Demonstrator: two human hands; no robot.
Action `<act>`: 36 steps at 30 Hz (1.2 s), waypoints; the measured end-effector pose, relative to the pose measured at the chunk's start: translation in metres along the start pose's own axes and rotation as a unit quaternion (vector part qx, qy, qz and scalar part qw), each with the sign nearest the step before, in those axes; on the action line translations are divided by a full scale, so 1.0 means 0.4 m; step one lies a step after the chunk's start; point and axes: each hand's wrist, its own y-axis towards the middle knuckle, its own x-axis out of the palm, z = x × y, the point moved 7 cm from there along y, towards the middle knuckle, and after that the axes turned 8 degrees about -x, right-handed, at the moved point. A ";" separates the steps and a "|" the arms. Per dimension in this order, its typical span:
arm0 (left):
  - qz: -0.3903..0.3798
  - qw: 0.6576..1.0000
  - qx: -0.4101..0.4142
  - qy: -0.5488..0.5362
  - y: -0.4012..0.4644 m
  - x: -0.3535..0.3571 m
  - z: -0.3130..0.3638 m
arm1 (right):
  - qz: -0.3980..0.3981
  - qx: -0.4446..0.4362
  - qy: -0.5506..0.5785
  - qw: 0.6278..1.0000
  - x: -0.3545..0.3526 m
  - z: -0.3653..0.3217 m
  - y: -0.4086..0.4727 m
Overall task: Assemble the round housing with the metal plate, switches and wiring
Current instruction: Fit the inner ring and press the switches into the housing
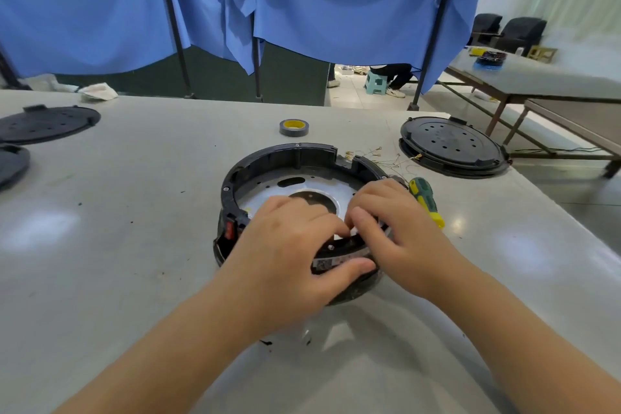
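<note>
Meanwhile, both hands work the housing's (299, 158) near rim: left hand (289, 245) grips its wall, right hand (400, 232) pinches inside; screwdriver (426, 197) just beside.

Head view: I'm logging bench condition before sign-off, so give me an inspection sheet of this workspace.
Surface: grey table, scuffed, dark specks.
Job's things: round housing at centre, metal plate seated inside, red switch in its left wall.
Clutter: tape roll behind the housing; green-yellow screwdriver to its right; black round covers; white rag.
Grippers: left hand grips the housing's near rim; right hand pinches something small there.
Cables: thin wires trail off the housing's far right.
Surroundings: blue curtains, second table, black chairs.
</note>
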 end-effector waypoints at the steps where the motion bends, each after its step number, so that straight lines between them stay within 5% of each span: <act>1: -0.003 1.000 -0.005 0.004 -0.001 0.009 0.000 | 0.006 0.008 -0.002 1.000 -0.006 0.008 -0.001; 12: 0.080 0.996 -0.016 -0.038 0.016 -0.017 -0.073 | -0.013 0.038 -0.049 0.998 -0.008 0.043 -0.005; 22: 0.075 0.996 0.033 -0.018 0.007 0.002 -0.031 | -0.004 0.047 -0.063 0.997 -0.024 0.073 -0.005; 36: 0.113 0.993 -0.025 -0.020 0.008 -0.034 -0.091 | 0.003 0.034 -0.069 0.997 -0.028 0.068 -0.002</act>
